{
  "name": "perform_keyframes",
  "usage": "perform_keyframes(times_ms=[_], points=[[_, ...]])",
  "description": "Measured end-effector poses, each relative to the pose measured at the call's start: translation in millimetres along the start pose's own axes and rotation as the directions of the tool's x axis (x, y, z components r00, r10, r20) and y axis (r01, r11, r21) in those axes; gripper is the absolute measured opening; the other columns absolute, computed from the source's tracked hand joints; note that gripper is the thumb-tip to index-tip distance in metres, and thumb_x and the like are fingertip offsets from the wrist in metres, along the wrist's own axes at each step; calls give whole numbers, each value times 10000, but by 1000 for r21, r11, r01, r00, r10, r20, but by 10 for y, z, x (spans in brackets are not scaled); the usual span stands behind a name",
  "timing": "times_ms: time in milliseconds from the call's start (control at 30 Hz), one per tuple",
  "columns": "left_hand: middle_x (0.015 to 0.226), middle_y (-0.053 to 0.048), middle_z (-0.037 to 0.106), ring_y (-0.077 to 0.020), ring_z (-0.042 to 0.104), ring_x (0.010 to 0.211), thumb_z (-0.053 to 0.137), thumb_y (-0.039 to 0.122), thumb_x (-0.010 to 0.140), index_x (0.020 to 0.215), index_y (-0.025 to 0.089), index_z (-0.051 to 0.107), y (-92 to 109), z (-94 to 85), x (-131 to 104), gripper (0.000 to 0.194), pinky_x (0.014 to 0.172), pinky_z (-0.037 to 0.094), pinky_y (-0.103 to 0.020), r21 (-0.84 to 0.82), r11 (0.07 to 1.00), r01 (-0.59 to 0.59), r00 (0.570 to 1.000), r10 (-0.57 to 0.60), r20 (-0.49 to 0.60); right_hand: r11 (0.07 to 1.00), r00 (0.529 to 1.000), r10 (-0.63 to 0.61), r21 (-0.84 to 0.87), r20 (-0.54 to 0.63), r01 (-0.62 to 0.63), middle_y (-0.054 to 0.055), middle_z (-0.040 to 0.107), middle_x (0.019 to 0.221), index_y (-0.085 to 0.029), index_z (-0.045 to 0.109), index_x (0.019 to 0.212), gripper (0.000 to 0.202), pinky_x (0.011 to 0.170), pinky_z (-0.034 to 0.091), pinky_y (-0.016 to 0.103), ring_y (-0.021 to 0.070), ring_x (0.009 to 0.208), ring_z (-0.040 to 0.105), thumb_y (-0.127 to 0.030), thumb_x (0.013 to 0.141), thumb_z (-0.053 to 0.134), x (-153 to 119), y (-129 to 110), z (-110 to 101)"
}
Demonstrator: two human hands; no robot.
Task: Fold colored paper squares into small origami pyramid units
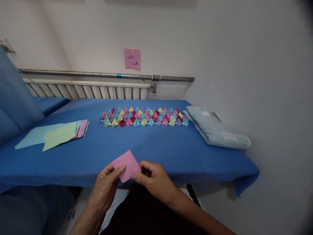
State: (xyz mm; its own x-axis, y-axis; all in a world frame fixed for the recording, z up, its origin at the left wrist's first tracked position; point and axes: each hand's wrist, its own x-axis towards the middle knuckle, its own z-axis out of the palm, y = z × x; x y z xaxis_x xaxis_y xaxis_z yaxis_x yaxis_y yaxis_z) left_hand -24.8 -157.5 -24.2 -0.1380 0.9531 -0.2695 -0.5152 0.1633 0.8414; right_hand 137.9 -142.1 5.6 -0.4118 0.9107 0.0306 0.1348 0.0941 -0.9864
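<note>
A pink piece of folded paper (129, 163), roughly square, is held above the front edge of the blue-covered table. My left hand (107, 182) grips its left side, thumb on top and fingers underneath. At the right corner, where several layers show, my right hand (153, 179) pinches the paper between thumb and bent fingers. Beyond my hands stand rows of small folded paper shapes (144, 122) in many colours, each with a pointed top.
Loose paper sheets (61, 133) in green, blue and pink lie at the left. A folded light-blue blanket (215, 127) rests at the right by the wall. Behind the blue cover (102, 147) are a radiator (97, 90) and a pipe (93, 74). A pink note (132, 58) hangs above.
</note>
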Motion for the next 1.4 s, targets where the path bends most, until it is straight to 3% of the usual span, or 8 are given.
perform_keyframes(times_ms=[267, 367, 567, 800, 967, 1133, 1300, 1400], points=[[781, -52, 747, -211, 676, 785, 847, 293, 585, 836, 170, 745, -38, 43, -31, 297, 749, 525, -323, -67, 998, -10, 1000, 10, 9, 991, 996, -67, -123, -66, 59, -60, 353, 578, -187, 411, 547, 349, 530, 268, 222, 86, 571, 327, -335, 816, 575, 21, 32, 21], [794, -50, 750, -209, 680, 776, 845, 302, 587, 842, 172, 742, -53, 75, -20, 304, 753, 529, -327, -90, 996, -20, 1000, 20, -5, 993, 993, -68, -100, -100, 58, -58, 394, 578, -183, 480, 571, 301, 536, 290, 218, 89, 578, 354, -333, 808, 587, 43, 53, 35], [808, -44, 747, -196, 677, 768, 855, 304, 576, 842, 166, 741, -65, 118, -10, 321, 748, 525, -315, -117, 993, -33, 999, 30, -30, 980, 999, 26, 196, -42, -17, -16, 629, 716, -162, 685, 783, 233, 695, 457, 264, 135, 690, 546, -392, 753, 660, 111, 129, 117], [784, -35, 738, -180, 664, 754, 858, 306, 568, 855, 161, 738, -85, 164, -9, 343, 749, 508, -298, -131, 990, -59, 996, 51, -68, 983, 999, 22, 181, -47, -13, -3, 686, 783, -170, 732, 853, 225, 724, 467, 278, 156, 744, 587, -356, 763, 642, 130, 174, 163], [720, -18, 706, -152, 628, 711, 856, 321, 568, 794, 150, 725, -89, 170, 10, 313, 706, 485, -265, -124, 991, -50, 997, 43, -58, 988, 998, 65, 142, 13, -66, -25, 612, 660, -152, 701, 736, 183, 656, 422, 251, 121, 642, 527, -309, 764, 610, 133, 214, 153], [615, 36, 623, -92, 537, 607, 844, 365, 597, 622, 163, 637, -92, 40, 36, 290, 609, 422, -197, -54, 992, -110, 990, 105, -94, 994, 997, 74, 88, -26, -72, -48, 485, 584, -181, 575, 636, 179, 565, 347, 226, 100, 568, 420, -295, 772, 564, 102, 208, 46], [628, 40, 592, -86, 507, 641, 822, 401, 641, 627, 162, 622, -142, -59, 70, 313, 660, 408, -183, 102, 980, -173, 975, 185, -125, 999, 998, 16, 32, -66, -14, -47, 421, 613, -189, 518, 655, 217, 550, 309, 231, 103, 583, 369, -343, 806, 528, 77, 212, 6], [650, 36, 603, -83, 505, 628, 815, 405, 650, 674, 163, 645, -92, -72, 72, 297, 633, 404, -179, 128, 984, -122, 989, 132, -71, 999, 999, 34, 29, -30, -33, -45, 413, 616, -189, 510, 659, 214, 548, 297, 235, 105, 584, 362, -342, 809, 518, 65, 196, -10]])
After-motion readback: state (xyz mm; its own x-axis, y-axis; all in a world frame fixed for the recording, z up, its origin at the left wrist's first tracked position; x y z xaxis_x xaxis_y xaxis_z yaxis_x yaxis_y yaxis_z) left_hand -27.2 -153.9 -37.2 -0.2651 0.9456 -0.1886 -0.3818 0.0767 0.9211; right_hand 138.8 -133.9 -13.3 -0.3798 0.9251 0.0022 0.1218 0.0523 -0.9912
